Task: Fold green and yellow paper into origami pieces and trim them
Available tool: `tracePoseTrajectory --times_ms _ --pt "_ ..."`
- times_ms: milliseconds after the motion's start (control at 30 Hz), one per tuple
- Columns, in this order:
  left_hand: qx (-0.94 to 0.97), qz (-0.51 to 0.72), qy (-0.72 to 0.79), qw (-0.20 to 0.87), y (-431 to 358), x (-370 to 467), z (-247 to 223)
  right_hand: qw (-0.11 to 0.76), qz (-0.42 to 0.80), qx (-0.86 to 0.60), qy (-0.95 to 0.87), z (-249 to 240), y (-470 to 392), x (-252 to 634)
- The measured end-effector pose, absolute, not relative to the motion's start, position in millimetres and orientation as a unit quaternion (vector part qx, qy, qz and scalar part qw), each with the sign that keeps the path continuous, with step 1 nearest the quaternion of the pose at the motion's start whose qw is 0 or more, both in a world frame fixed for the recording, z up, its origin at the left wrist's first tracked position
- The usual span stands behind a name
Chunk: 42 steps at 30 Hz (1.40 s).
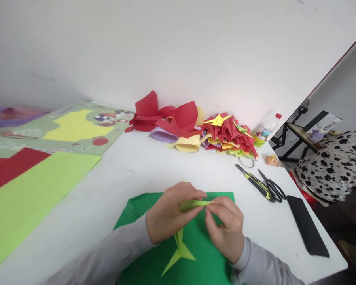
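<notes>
My left hand [169, 213] is closed around a narrow piece of folded lime-green paper [192, 204], thumb below it and fingers above. At the paper's pointed right end, my right hand [227, 225] pinches the tip between thumb and fingertips. Both hands are over a dark green sheet [209, 265]. Below my left hand lies a pointed lime-green folded-paper shape [180, 250], its upper part hidden by the hand. I cannot tell whether it is separate from the held piece.
Along the wall are red paper pieces [148, 107] and a heap of folded-paper cranes [231, 134]. A bottle [269, 126], tape roll [246, 161], utility knife [255, 184], scissors [273, 188] and black case [307, 225] lie rightward. Lime-green paper [32, 202] covers the left.
</notes>
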<state>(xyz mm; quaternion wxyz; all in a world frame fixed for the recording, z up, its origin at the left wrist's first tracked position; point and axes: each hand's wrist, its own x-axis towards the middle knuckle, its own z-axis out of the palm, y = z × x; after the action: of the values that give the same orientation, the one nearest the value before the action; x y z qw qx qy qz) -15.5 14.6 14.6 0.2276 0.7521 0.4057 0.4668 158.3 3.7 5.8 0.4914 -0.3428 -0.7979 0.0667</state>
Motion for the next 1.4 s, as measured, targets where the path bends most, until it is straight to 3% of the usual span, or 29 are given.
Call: tracePoseTrajectory --times_ms 467,733,900,1033,1100,1267,1400 --pt "0.712 0.457 0.438 0.304 13 -14 20 0.446 0.028 -0.331 -0.831 -1 8 162" --pt "0.531 0.531 0.554 0.361 32 -37 30 0.537 0.087 -0.395 -0.741 3 19 170" --pt "0.306 0.479 0.599 0.564 37 -31 25 0.587 0.06 -0.415 -0.693 8 21 170" --pt "0.179 0.395 0.48 0.763 23 -12 30 0.61 0.037 -0.423 -0.669 7 22 169" --pt "0.159 0.371 0.418 0.814 18 -6 28 0.614 0.042 -0.408 -0.675 5 24 170" --pt "0.185 0.454 0.44 0.753 21 -9 19 0.606 0.09 -0.441 -0.656 4 30 174" --pt "0.17 0.504 0.456 0.713 28 -15 21 0.589 0.196 -0.422 -0.661 2 32 174"
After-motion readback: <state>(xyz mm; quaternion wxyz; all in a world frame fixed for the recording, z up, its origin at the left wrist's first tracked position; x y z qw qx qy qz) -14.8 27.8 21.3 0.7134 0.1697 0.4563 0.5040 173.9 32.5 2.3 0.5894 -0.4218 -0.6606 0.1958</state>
